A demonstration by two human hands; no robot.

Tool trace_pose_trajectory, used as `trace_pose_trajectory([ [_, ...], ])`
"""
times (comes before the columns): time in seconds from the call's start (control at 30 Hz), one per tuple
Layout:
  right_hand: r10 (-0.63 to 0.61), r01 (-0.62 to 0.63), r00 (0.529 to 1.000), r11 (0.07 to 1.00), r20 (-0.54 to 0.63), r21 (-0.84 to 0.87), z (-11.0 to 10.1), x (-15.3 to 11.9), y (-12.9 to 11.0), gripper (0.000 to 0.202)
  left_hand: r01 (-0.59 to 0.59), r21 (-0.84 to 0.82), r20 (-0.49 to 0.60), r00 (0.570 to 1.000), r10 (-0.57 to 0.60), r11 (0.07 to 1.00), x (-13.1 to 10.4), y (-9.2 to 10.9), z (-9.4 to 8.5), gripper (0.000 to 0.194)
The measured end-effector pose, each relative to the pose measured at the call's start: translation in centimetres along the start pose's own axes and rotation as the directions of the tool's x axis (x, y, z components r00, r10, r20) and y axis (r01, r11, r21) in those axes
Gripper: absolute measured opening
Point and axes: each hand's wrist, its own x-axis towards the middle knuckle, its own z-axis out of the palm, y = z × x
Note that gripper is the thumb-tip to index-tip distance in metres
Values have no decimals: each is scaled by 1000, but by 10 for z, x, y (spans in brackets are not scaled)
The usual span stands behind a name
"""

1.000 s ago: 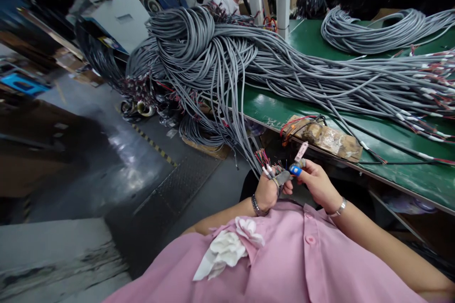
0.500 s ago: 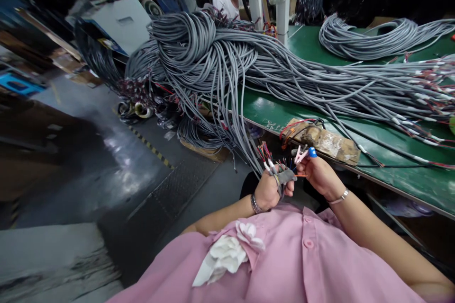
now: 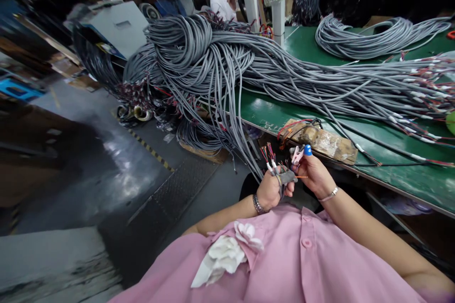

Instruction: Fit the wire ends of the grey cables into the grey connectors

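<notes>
My left hand (image 3: 267, 192) is closed around grey cables (image 3: 272, 169), whose stripped ends fan out above the fist in thin coloured wires (image 3: 267, 152). A grey covering (image 3: 286, 177) wraps its thumb. Just to the right, my right hand (image 3: 315, 176) pinches a small pale-pink clip-like tool (image 3: 297, 155) between thumb and fingers. On that thumb sits a blue cap (image 3: 307, 150). An orange wire (image 3: 302, 177) sticks out between the two hands. The tool's tip is close to the wires; I cannot tell whether it touches them.
A large heap of grey cables (image 3: 199, 52) drapes over the green table (image 3: 259, 109) and its left end. At the near edge lies a taped wooden block (image 3: 327, 144) with wires. A coiled bundle (image 3: 377, 40) rests farther back. A person (image 3: 222, 2) in white is behind the table.
My right hand has shifted slightly left and up with the pink tool, whose two arms look closer together. My left hand keeps its hold on the cables. The view has moved slightly.
</notes>
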Motion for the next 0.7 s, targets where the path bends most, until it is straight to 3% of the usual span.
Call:
trace_pose_trajectory([
  [0.33,142,-150,980,987,138,49,-5,-7,-10,47,-10,-6,34,999,10,1000,-10,0,-7,30],
  [0.53,26,-18,997,995,74,-96,-2,-11,-10,30,9,-27,31,999,-8,1000,-6,8,-6,35],
  [0.7,4,-1,999,998,53,-68,-3,-8,-4,39,12,-39,35,999,-11,999,2,12,-3,35],
])
